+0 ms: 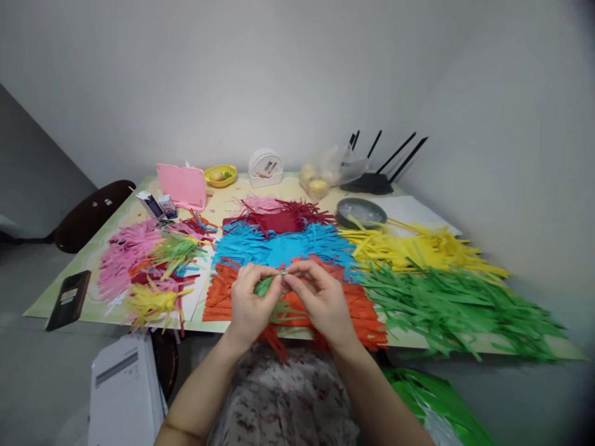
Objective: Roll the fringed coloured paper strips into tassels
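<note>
Green paper piece (264,285), small and partly hidden by fingers, is held between two bare hands above the near edge of a counter. The counter (88,260) has a pale green and cream cover and stands against a plain grey wall (279,74); grey floor (28,378) shows at left, with a dark brown seat (88,220) beside the counter.

Directly beneath the hands lies orange fringed paper (220,294), partly covered by them. Behind it come blue fringed paper (283,249), then dark red fringed paper (281,221). Yellow strips (418,248) and green strips (465,303) spread to the right; pink strips (123,254) and mixed bright bunches, one of them a yellow bunch (153,300), crowd the left, near a dark phone (69,299). Along the back are a pink case (181,186), a yellow dish (233,173) holding fruit, a white holder (264,178), a clear bag (320,186) with round yellow items and a black router (369,183). A grey bowl (341,214) sits in front of the router.

The left hand (253,303) pinches the green paper piece narrowly; the right hand (320,297) meets it, thumb and forefinger pinched on its right end. Its long axis runs mostly sideways, rising slightly from the left palm toward the meeting fingertips, its right end pointing right and away from the wearer
</note>
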{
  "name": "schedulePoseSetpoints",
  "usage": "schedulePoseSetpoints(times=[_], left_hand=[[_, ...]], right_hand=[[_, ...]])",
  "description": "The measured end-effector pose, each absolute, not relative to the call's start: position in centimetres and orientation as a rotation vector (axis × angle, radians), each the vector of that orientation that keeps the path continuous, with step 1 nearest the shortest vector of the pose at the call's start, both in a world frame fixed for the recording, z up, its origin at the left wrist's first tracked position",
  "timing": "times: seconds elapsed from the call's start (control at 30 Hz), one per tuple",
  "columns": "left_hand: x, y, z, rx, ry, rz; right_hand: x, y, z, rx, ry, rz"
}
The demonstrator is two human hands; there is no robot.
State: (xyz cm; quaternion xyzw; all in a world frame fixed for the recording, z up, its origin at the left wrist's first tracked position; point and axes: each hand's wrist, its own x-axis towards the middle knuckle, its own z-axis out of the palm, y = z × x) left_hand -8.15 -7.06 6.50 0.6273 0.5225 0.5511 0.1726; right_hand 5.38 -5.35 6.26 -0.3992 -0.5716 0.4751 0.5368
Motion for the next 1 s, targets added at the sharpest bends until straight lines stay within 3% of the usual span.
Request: schedulePoseSetpoints(times=[0.4,1.0], left_hand=[[-8.1,-6.9,5.4,1.248,1.177,1.427],[-9.3,-6.9,5.0,1.231,1.051,1.265]], right_hand=[[5.7,-4.5,5.7,-0.830,-1.275,1.522],[5.9,-4.0,5.1,-0.981,-1.404,1.214]])
